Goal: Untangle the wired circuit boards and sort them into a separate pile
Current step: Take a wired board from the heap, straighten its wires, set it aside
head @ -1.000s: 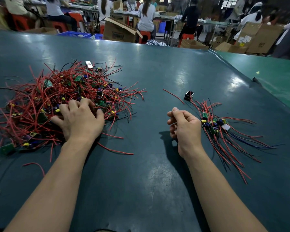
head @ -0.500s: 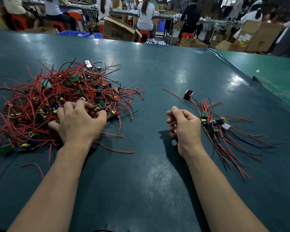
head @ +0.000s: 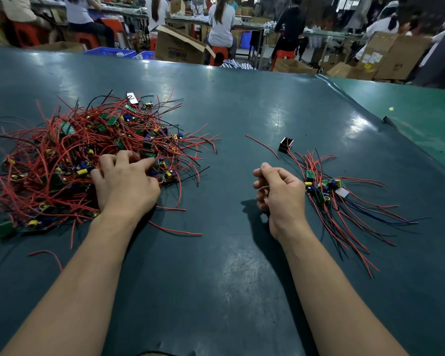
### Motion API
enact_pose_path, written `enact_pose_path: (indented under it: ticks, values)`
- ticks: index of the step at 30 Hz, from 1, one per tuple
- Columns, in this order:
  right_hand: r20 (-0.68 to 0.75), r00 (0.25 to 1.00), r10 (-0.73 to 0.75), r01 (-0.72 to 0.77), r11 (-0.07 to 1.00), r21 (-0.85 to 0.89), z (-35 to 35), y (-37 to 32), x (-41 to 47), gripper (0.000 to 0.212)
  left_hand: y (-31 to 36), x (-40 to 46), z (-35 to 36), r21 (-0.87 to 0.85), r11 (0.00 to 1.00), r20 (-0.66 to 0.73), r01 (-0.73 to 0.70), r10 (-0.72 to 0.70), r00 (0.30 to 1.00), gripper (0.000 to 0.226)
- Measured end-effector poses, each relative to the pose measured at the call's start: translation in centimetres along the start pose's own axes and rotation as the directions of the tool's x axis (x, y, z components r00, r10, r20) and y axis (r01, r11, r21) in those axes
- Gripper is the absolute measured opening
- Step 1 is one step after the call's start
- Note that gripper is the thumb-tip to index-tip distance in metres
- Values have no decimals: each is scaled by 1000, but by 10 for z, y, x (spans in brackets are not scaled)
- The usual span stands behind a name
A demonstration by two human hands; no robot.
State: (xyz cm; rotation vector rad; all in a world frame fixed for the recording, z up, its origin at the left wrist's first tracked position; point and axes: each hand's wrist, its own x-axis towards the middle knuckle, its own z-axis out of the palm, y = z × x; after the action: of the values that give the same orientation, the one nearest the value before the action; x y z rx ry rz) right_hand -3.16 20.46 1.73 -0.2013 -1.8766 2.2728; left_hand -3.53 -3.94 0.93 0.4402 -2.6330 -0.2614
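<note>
Left hand in the tangle, right hand curled beside the sorted pile.

The left hand lies palm down on the near right edge of the big tangled heap of red-wired circuit boards on the left of the dark green desk, its fingers spread and bent into the wires; whether they grip a board cannot be told. The right hand rests on the desk with its fingers loosely closed, nothing plainly held, just left of the small sorted pile of boards with red and dark wires fanned out. A black block and a loose red wire lie beyond it.
</note>
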Motion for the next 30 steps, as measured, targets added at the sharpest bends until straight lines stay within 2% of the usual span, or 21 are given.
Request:
enact_pose_path:
  ticks: [4, 9, 12, 14, 16, 20, 23, 26, 28, 30]
  values:
    - [3, 1000, 0, 0, 1000, -1, 0, 0, 0, 28, 0, 1, 0, 65, 997, 34, 34, -37, 999, 33]
    - [0, 1000, 6, -6, 1000, 2, 1, 0, 0, 28, 2, -3, 1, -11, 999, -33, 33, -34, 999, 28]
    - [1, 1000, 6, -6, 1000, -2, 1, -1, 1, 28, 4, -5, -4, -154, 987, -207, 52, -84, 975, 22]
    - [0, 1000, 6, -6, 1000, -11, 1, -1, 0, 27, 7, -9, -9, -223, 975, -388, 14, -102, 916, 17]
    - [-2, 1000, 7, -7, 1000, -17, 1, -1, 0, 27, 10, -10, -11, -229, 973, -513, -38, -88, 854, 17]
    - [-4, 1000, 15, -15, 1000, -8, 1, -1, 0, 28, 11, -9, -13, -406, 896, -553, -179, -85, 829, 16]
    - [-4, 1000, 12, -12, 1000, -24, 2, -1, 0, 27, 17, -16, -15, -272, 902, -683, -336, 65, 728, 12]
    - [30, 1000, 11, -9, 999, -49, 1, -2, -1, 24, 30, -23, -19, -275, 828, -671, -488, 198, 715, 8]
    - [104, 994, 32, -29, 999, -37, 3, -4, -3, 18, 37, -28, -20, -264, 765, -680, -588, 285, 675, 7]
    - [237, 969, 74, -82, 996, 21, 6, -5, -6, 15, 43, -32, -19, -272, 669, -662, -691, 391, 639, 8]
